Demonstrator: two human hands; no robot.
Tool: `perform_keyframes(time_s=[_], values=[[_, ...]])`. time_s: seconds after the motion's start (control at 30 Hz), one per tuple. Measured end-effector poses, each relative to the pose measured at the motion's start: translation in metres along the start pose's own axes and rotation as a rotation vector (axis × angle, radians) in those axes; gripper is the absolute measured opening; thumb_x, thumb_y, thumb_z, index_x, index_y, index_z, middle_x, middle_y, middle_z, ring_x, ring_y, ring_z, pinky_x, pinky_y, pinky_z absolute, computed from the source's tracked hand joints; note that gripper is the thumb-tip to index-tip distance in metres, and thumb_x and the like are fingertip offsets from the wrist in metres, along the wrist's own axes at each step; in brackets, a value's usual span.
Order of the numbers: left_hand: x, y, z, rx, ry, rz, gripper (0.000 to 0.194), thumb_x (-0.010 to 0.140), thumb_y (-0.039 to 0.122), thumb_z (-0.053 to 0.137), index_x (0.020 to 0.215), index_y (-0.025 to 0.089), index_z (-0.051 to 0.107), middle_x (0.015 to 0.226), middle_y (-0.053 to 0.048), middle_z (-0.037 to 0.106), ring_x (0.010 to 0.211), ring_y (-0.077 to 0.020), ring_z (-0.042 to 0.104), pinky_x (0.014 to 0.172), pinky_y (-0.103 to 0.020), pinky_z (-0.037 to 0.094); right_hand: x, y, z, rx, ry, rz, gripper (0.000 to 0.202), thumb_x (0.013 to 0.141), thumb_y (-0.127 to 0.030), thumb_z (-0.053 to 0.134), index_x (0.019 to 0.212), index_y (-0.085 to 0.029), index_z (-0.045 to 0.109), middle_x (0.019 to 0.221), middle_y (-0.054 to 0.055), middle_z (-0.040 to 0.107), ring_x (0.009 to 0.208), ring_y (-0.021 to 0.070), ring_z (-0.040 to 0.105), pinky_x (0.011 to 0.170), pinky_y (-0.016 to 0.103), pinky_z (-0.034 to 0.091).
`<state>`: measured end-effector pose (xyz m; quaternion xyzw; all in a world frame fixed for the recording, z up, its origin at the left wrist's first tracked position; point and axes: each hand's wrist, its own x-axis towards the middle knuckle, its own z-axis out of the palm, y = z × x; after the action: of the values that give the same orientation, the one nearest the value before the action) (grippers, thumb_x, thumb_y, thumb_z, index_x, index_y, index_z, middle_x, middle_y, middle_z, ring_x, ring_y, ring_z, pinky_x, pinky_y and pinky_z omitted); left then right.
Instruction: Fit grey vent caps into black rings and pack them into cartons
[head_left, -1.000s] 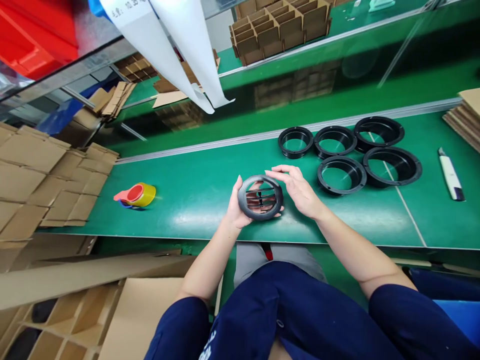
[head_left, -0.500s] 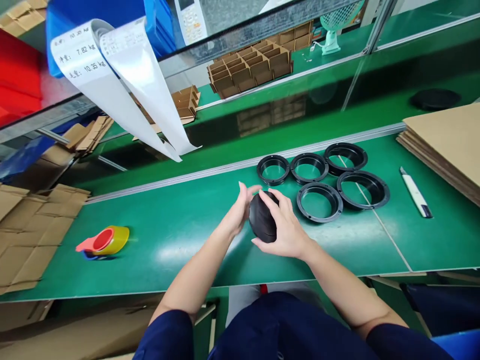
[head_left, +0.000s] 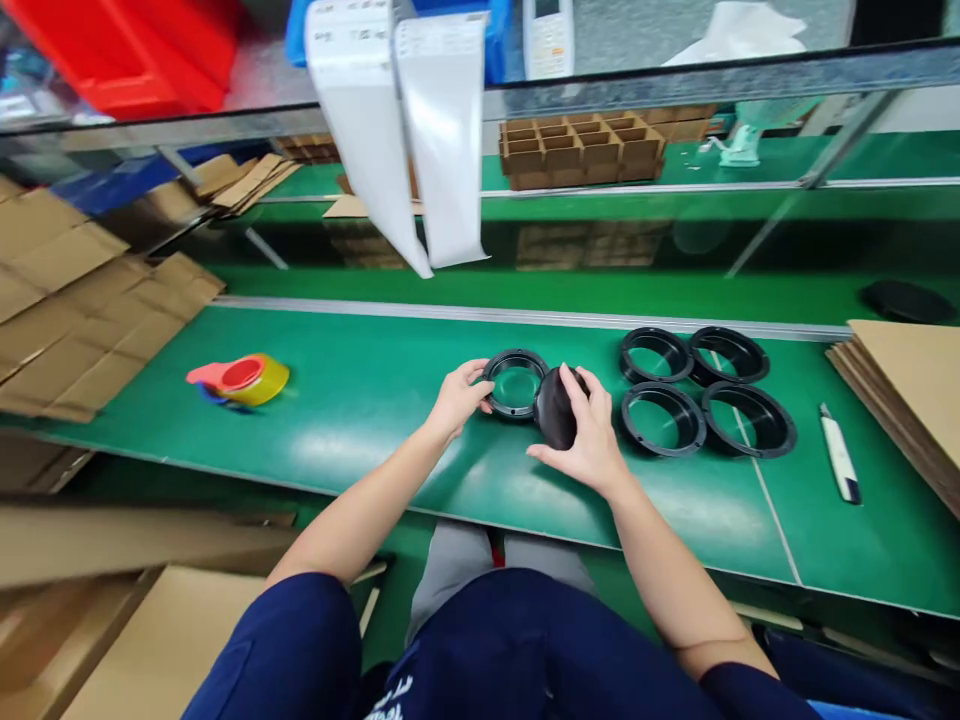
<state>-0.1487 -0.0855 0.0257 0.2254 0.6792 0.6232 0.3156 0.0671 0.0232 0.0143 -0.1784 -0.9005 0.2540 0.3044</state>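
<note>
My left hand [head_left: 463, 398] grips the left edge of a black ring [head_left: 516, 385] at the middle of the green table. In my right hand [head_left: 589, 430] is a black round part [head_left: 556, 408], tilted, its smooth side turned to the left. That part overlaps the right edge of the ring; whether the two touch is unclear. Several more black rings stand to the right, among them a front one [head_left: 663, 448] and a larger one [head_left: 776, 440].
A tape roll with a red holder [head_left: 260, 380] lies on the green table [head_left: 360, 370] at left. A white-handled cutter [head_left: 840, 460] and stacked cardboard [head_left: 911, 400] are at right. Paper strips [head_left: 448, 150] hang from the shelf above. Folded cardboard [head_left: 97, 310] stands at far left.
My left hand has left the round part and taken hold of a ring, which now sits apart from the other rings. The view has turned and shifted.
</note>
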Motion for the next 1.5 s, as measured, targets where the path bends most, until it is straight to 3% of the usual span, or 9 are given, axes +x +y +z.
perform_keyframes(time_s=[0.2, 0.4, 0.57, 0.77, 0.9, 1.13, 1.23, 1.33, 1.5], values=[[-0.09, -0.038, -0.072, -0.167, 0.178, -0.095, 0.045, 0.072, 0.017, 0.077, 0.115, 0.013, 0.064, 0.127, -0.015, 0.069, 0.048, -0.0057, 0.059, 0.043, -0.02, 0.051, 0.008, -0.027, 0.027, -0.059, -0.22, -0.16, 0.111, 0.077, -0.072, 0.077, 0.165, -0.028, 0.025, 0.158, 0.02, 0.024, 0.141, 0.0462, 0.03, 0.113, 0.067, 0.035], [-0.121, -0.048, -0.079, -0.324, 0.191, -0.168, 0.034, 0.091, 0.022, 0.065, 0.124, 0.014, 0.061, 0.103, -0.009, 0.072, 0.055, -0.0098, 0.064, 0.057, -0.024, 0.059, 0.034, -0.089, 0.065, -0.307, -0.456, -0.329, 0.114, 0.072, -0.079, 0.077, 0.162, -0.022, 0.037, 0.156, 0.026, 0.03, 0.136, 0.0486, 0.036, 0.109, 0.062, 0.039], [-0.129, -0.045, -0.085, -0.437, 0.13, -0.221, 0.03, 0.102, 0.031, 0.052, 0.127, 0.015, 0.059, 0.113, -0.012, 0.071, 0.064, -0.0144, 0.071, 0.065, -0.027, 0.061, 0.036, -0.101, 0.088, -0.521, -0.55, -0.317, 0.115, 0.073, -0.083, 0.073, 0.163, -0.021, 0.035, 0.157, 0.028, 0.033, 0.136, 0.0491, 0.038, 0.109, 0.058, 0.038], [-0.138, -0.05, -0.097, -0.449, 0.102, -0.227, 0.026, 0.102, 0.033, 0.054, 0.121, 0.017, 0.062, 0.143, -0.015, 0.059, 0.075, -0.0165, 0.075, 0.067, -0.027, 0.062, 0.035, -0.104, 0.084, -0.592, -0.572, -0.379, 0.089, 0.098, -0.072, 0.047, 0.165, -0.016, 0.028, 0.167, 0.024, 0.02, 0.152, 0.0452, 0.02, 0.12, 0.061, 0.023], [-0.144, -0.057, -0.106, -0.425, 0.136, -0.227, 0.026, 0.102, 0.034, 0.052, 0.117, 0.016, 0.063, 0.146, -0.016, 0.057, 0.078, -0.0174, 0.076, 0.068, -0.025, 0.061, 0.044, -0.116, 0.077, -0.516, -0.415, -0.43, 0.075, 0.106, -0.058, 0.033, 0.166, -0.014, 0.023, 0.171, 0.017, 0.012, 0.158, 0.037, 0.008, 0.125, 0.058, 0.014], [-0.142, -0.058, -0.093, -0.433, 0.072, -0.224, 0.04, 0.102, 0.041, 0.052, 0.135, 0.018, 0.058, 0.138, -0.016, 0.063, 0.078, -0.0173, 0.076, 0.072, -0.026, 0.061, 0.045, -0.099, 0.104, -0.334, -0.441, -0.304, 0.061, 0.104, -0.041, 0.03, 0.155, -0.009, 0.045, 0.162, 0.019, 0.037, 0.152, 0.0297, 0.03, 0.125, 0.055, 0.021], [-0.149, -0.058, -0.074, -0.439, 0.026, -0.198, 0.057, 0.1, 0.041, 0.055, 0.151, 0.017, 0.044, 0.134, -0.018, 0.065, 0.075, -0.0145, 0.073, 0.072, -0.026, 0.06, 0.036, -0.075, 0.088, -0.059, -0.14, 0.037, 0.063, 0.1, -0.05, 0.03, 0.129, -0.009, 0.068, 0.14, 0.022, 0.06, 0.143, 0.0333, 0.044, 0.123, 0.057, 0.027], [-0.15, -0.062, -0.062, -0.394, -0.094, -0.092, 0.088, 0.087, 0.046, 0.072, 0.16, 0.018, 0.03, 0.148, -0.02, 0.054, 0.078, -0.0155, 0.072, 0.075, -0.03, 0.062, 0.02, -0.051, 0.08, 0.313, -0.254, 0.315, 0.071, 0.082, -0.066, 0.064, 0.132, -0.016, 0.068, 0.133, 0.017, 0.066, 0.138, 0.0377, 0.051, 0.12, 0.056, 0.036], [-0.168, -0.05, -0.082, 0.238, -0.075, 0.204, 0.126, 0.065, 0.063, 0.087, 0.165, 0.025, 0.02, 0.162, -0.017, 0.036, 0.14, -0.0413, 0.047, 0.107, -0.053, 0.05, -0.002, -0.065, 0.086, 0.438, -0.266, 0.334, 0.085, 0.076, -0.069, 0.074, 0.151, -0.033, 0.054, 0.151, 0.008, 0.054, 0.139, 0.0403, 0.05, 0.12, 0.059, 0.036]])
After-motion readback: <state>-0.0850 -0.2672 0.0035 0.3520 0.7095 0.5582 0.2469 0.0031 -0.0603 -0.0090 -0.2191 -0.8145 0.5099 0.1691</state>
